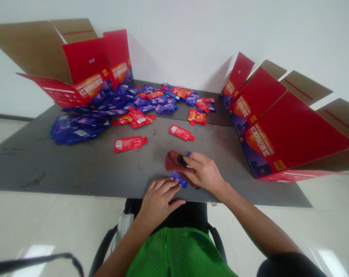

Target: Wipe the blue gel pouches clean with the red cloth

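My right hand (203, 171) rests on the grey table (76, 165) near its front edge, fingers closed on a dark red cloth-like item (172, 161) with a black object (182, 160) against it. A blue sachet (179, 178) lies under that hand. My left hand (159, 198) lies just left of it, fingers bent, fingertips touching the blue sachet's edge. Two red sachets (130, 143) (181, 132) lie loose a little farther out.
A heap of blue and red sachets (111, 107) covers the far left and middle of the table. Open red cartons stand at the back left (87, 73) and along the right (281, 130). A white wall is behind. My green top and chair show below.
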Tool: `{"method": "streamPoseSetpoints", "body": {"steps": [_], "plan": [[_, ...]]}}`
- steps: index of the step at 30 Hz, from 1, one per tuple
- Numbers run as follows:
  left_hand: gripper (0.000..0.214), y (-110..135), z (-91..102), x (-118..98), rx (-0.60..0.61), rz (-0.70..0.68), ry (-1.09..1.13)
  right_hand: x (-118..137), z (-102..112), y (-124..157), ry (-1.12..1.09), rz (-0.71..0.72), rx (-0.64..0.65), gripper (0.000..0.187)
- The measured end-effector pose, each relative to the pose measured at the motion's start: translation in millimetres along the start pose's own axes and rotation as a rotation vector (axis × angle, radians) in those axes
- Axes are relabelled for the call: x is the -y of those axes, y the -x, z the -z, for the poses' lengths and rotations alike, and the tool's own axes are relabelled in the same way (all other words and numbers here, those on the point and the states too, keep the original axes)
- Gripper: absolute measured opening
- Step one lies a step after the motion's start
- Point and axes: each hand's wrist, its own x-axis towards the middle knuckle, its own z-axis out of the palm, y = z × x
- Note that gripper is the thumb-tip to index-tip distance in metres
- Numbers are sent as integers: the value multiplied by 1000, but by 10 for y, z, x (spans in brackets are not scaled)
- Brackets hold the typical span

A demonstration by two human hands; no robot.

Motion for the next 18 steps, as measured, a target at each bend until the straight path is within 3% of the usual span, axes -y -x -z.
{"method": "streamPoseSetpoints", "body": {"steps": [3, 6, 9, 13, 16, 18], "plan": [[39, 2, 7, 4, 20, 11, -12, 70, -163, 70, -36, 63, 74, 32], [43, -3, 15, 8, 28, -2, 4, -226, -248, -45, -4, -45, 59, 34], [44, -7, 17, 3, 27, 7, 10, -464, -134, -196, 64, -119, 21, 32], [43, -5, 17, -10, 9, 12, 5, -177, -16, -104, 24, -80, -22, 34], [39, -8, 24, -10, 31, 18, -15, 103, -145, 93, -33, 32, 42, 34], [39, -13, 28, -6, 46, 17, -18, 91, -266, 146, -51, 35, 50, 35]]}}
